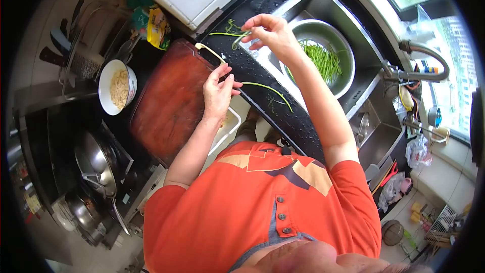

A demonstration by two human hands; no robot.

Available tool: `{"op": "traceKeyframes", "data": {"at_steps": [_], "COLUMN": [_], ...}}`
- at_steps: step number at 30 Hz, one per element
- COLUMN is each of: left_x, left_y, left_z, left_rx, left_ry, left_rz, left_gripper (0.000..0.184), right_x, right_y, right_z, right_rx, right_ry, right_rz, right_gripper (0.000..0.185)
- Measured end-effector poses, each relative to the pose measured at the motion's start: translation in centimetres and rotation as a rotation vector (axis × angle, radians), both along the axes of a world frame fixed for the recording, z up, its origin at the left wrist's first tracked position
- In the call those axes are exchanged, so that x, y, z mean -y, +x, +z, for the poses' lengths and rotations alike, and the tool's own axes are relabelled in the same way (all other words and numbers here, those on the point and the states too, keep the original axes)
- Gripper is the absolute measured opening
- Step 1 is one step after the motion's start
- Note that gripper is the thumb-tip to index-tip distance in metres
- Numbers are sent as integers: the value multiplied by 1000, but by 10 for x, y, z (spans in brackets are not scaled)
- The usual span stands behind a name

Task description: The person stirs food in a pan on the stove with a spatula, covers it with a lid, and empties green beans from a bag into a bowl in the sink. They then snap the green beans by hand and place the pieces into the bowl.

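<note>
Between the thumb and fingers of my left hand (220, 91) is one end of a thin green vegetable stem (270, 89), which arcs away over the black counter. My right hand (273, 33) is raised beside the sink, its fingertips pinched on a curled green stem piece (238, 41). Close to those fingertips, a leafy sprig (230, 26) lies on the wet counter. Under my right forearm, a steel bowl (348, 73) in the sink holds many cut green stems (323, 60). My left hand is near the corner of a reddish-brown cutting board (172, 91).
A steel sink (316, 0) with a faucet (429, 73) is on the right. To the left are a white bowl of pale food (104, 88), knives in a rack (60, 43) and a steel pan (93, 159). A yellow packet (158, 28) stands behind the board.
</note>
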State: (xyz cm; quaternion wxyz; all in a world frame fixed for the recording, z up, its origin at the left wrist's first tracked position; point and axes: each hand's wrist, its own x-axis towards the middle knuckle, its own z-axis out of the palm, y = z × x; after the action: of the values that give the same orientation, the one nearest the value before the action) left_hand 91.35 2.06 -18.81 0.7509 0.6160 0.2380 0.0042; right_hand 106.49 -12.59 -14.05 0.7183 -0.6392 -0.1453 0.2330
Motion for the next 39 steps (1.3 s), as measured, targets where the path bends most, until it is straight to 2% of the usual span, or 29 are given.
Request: {"op": "traceKeyframes", "data": {"at_steps": [1,2,3,5,6,7,10,11,13,15,18,21,23,25,27,28,29,31,33,34,39], "left_x": [-6,-10,-15,-26,-27,-31,-38,-40,-38,-40,-49,-56,-59,-57,-54,-56,-59,-65,-68,-69,-53], "left_y": [1,2,2,8,11,14,34,43,61,73,85,90,90,88,87,90,92,91,88,88,98], "left_z": [0,-1,-3,-4,0,-3,-14,-20,-15,-5,10,4,-5,-8,-12,-17,-19,-21,-28,-33,-37], "left_rx": [9,51,48,100,101,97,211,261,188,59,63,-12,-40,-119,-97,-57,-13,-43,232,182,111], "left_ry": [28,40,39,121,169,163,455,541,399,63,-295,-285,-266,-154,-60,145,352,437,1026,1082,1358], "left_rz": [7,31,46,31,80,93,37,10,-11,-94,-217,-269,-280,-236,-191,-148,-102,-103,-124,-129,-307], "left_gripper": [38,32,32,27,19,19,12,17,23,36,29,27,22,20,17,15,13,14,18,27,18], "right_x": [-12,-20,-27,-30,-32,-31,-30,-31,-34,-36,-37,-33,-28,-27,-28,-28,-27,-37,-58,-70,-100], "right_y": [9,15,27,28,26,25,29,30,29,25,18,6,-1,-4,7,16,26,36,40,40,46], "right_z": [-17,-40,-76,-82,-82,-81,-83,-84,-77,-67,-60,-55,-57,-52,-70,-78,-85,-98,-99,-103,-115], "right_rx": [-59,-74,25,3,-36,-66,-124,-181,-233,-372,-369,-365,-240,-166,27,35,69,626,734,788,892], "right_ry": [49,-38,-312,-360,-256,-201,-188,-89,11,239,257,203,87,7,-156,-248,-380,-590,-778,-826,-947], "right_rz": [21,56,52,-48,-93,-84,-43,-22,-6,58,83,129,177,129,-182,-292,-280,-240,-92,-55,82], "right_gripper": [23,29,33,33,34,33,31,30,28,29,26,27,28,25,23,18,16,13,11,12,14]}}
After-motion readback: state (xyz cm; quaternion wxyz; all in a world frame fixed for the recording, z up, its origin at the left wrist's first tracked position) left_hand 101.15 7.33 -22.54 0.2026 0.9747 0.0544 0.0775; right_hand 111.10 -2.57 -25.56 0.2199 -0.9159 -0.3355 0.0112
